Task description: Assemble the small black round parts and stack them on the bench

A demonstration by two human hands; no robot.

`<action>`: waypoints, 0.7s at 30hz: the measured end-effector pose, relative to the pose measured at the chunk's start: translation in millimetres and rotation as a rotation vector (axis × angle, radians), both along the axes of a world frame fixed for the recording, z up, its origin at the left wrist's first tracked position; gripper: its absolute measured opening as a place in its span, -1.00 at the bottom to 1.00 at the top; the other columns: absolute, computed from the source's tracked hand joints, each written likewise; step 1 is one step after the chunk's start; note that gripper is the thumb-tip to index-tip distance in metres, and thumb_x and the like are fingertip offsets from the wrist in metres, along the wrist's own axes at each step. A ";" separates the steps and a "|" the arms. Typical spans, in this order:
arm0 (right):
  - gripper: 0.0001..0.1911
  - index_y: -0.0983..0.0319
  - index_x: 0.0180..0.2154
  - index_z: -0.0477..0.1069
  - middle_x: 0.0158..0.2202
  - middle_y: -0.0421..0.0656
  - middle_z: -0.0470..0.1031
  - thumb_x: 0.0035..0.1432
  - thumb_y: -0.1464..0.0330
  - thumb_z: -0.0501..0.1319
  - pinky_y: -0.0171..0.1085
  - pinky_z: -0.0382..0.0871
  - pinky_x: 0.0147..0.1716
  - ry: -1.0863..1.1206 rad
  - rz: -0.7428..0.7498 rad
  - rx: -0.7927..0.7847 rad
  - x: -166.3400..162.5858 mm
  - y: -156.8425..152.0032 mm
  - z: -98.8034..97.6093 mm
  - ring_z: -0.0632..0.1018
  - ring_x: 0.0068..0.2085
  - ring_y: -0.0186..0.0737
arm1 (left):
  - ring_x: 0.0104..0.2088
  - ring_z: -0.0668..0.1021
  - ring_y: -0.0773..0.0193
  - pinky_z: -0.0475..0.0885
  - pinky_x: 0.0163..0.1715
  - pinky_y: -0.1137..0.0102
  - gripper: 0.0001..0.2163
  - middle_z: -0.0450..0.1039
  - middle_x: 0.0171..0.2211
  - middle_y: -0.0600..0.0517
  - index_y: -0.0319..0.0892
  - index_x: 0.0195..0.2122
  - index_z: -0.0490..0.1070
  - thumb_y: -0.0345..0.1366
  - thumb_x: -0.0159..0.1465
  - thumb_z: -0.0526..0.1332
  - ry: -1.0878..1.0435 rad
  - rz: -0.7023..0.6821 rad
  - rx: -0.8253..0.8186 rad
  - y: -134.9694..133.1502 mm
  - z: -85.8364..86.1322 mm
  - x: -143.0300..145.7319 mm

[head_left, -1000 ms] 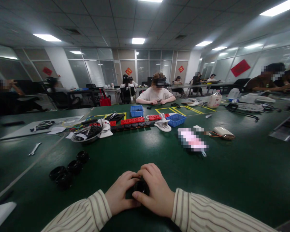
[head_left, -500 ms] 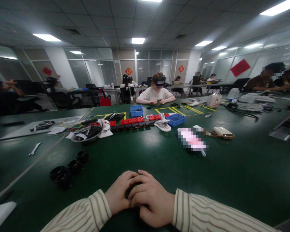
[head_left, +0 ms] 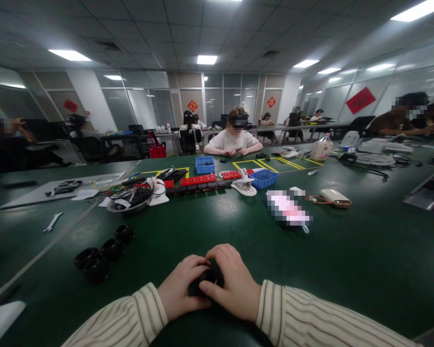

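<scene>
Head view: both hands low at centre on the green table (head_left: 347, 270), striped sleeves (head_left: 311, 318) at both wrists. Left hand (head_left: 179, 289) and right hand (head_left: 231, 284) cupped around a small black wheel (head_left: 208, 278), fingers curled narrow and gripping it from either side, right thumb pressed on its front. Half a second ago, right hand laid flat over the left with the wheel hidden; now lifted and arched again, wheel showing between the fingers, much as a second ago. Off to the left, four more black wheels (head_left: 101, 251) lying in a loose cluster, well apart from the hands, unmoved. Farther left, a small wrench (head_left: 52, 222); beyond, a bowl of cables (head_left: 130, 200), red power strips (head_left: 198, 181) and blue bins (head_left: 263, 179), all unchanged. Across the table, another person (head_left: 233, 140) seated, hands busy with something small.
</scene>
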State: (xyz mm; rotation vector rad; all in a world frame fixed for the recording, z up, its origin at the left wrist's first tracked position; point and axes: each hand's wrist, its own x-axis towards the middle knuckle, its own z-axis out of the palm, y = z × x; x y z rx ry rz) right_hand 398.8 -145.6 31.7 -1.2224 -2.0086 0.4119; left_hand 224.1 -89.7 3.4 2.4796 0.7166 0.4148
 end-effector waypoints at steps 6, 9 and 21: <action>-0.81 0.26 -0.35 0.34 -0.34 -0.16 0.31 0.01 0.28 0.22 -0.19 0.18 -0.24 -0.089 0.045 -0.041 0.0 1.0 0.0 0.29 -0.28 -0.21 | -0.12 0.34 0.09 0.28 -0.10 0.22 -0.56 0.30 -0.13 0.01 -0.10 -0.11 0.32 -0.27 -0.05 0.33 0.006 0.008 -0.033 -0.4 0.7 0.5; -0.86 0.24 -0.28 0.37 -0.30 -0.15 0.33 0.06 0.38 0.16 -0.18 0.17 -0.21 -0.119 0.111 0.012 1.1 -1.4 3.6 0.30 -0.25 -0.21 | -0.12 0.35 0.10 0.28 -0.10 0.22 -0.51 0.29 -0.12 0.01 -0.08 -0.06 0.30 -0.29 -0.06 0.34 -0.008 0.006 -0.020 -0.6 0.4 0.5; -0.75 0.15 -0.21 0.37 -0.16 -0.24 0.45 0.04 0.24 0.18 -0.10 -0.24 0.14 -0.146 0.434 0.175 1.6 -2.3 -0.1 0.30 -0.03 -0.21 | -0.15 0.37 0.10 0.27 -0.08 0.21 -0.64 0.33 -0.18 0.01 -0.11 -0.15 0.35 -0.28 -0.01 0.31 -0.021 0.022 0.020 -6.9 7.6 3.7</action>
